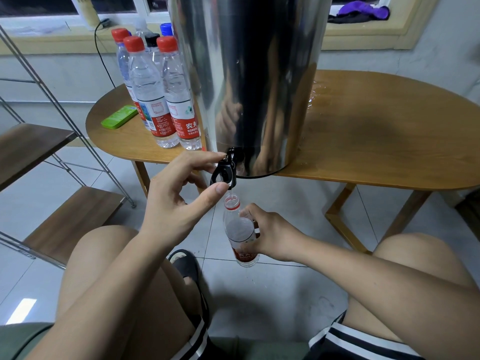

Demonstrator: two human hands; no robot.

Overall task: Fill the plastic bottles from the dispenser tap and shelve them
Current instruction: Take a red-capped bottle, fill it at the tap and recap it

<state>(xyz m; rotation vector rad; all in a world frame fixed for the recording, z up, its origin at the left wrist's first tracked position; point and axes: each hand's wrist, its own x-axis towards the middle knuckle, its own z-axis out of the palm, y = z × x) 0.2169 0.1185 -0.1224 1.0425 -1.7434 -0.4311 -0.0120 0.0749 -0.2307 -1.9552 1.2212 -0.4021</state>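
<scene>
At the foot of the dispenser (249,74), the tap (224,172) juts past the edge of the table (389,131), leaving room for a bottle beneath. The right hand (270,235) grasps the open bottle (240,229) round its middle, with its mouth just under the spout to catch the thin stream. The left hand (179,196) pinches the tap lever between forefinger and thumb, probably to keep it open. Left of the dispenser stand capped bottles (166,87); further left, the shelves (39,141) await them.
</scene>
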